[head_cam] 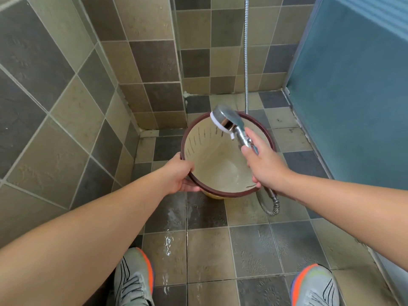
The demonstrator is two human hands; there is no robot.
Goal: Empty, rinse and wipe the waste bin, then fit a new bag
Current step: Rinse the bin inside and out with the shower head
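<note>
A beige waste bin [212,160] with a dark red rim is held tilted toward me above the wet shower floor. It has no bag, and some water lies inside it. My left hand [178,173] grips the rim at its near left side. My right hand [262,160] holds the handle of a chrome shower head [227,119], whose white face points down into the bin from the far right.
The metal shower hose [246,62] hangs down the back tiled wall and loops by the bin at the hose coupling [273,204]. Tiled walls close in on the left and back. A frosted blue glass door [353,85] stands on the right. My two shoes [132,281] are on the wet floor.
</note>
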